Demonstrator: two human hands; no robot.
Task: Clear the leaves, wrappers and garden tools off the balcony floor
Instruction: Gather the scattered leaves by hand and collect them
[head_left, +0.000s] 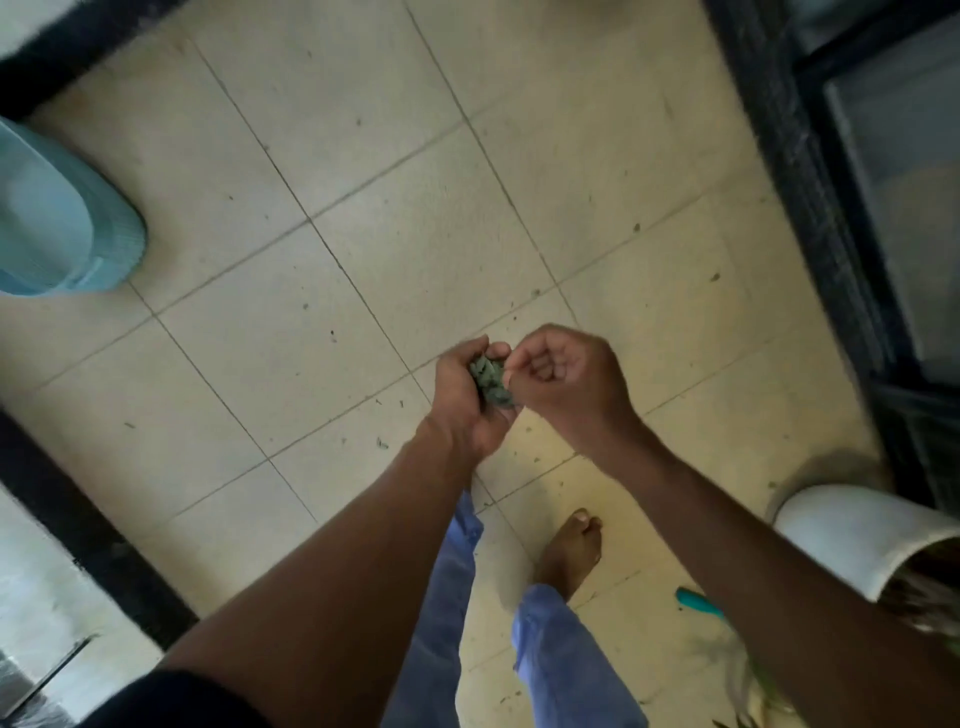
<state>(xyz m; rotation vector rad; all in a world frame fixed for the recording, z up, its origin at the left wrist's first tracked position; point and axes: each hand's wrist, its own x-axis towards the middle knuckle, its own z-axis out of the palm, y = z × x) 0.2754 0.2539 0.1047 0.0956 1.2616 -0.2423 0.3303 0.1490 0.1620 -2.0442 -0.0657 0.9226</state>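
Head view, looking down on tiled balcony floor (363, 156). Left hand (467, 395) cupped palm-up over the middle of the floor, fingers curled round a small clump of green leaves (491, 382); the clump sits in the palm, off the floor. Right hand (566, 374) just beside it, fingers curled inward, fingertips touching or almost touching the right side of the clump; cannot tell whether it pinches any leaf. Small dark leaf scraps (382, 443) scattered on the tiles below and around both hands, thinner toward the far edge. Light blue plastic bin (62, 218) stands at the floor's left edge, well apart from the hands. White pot (852, 535) near the right edge by the dark door frame (810, 208), plant foliage showing at its mouth. Teal handle of a tool (698, 603) lies on the tiles near the pot, partly hidden behind the right forearm. One bare foot (569, 551) on the floor, blue trouser legs (561, 654) below the arms
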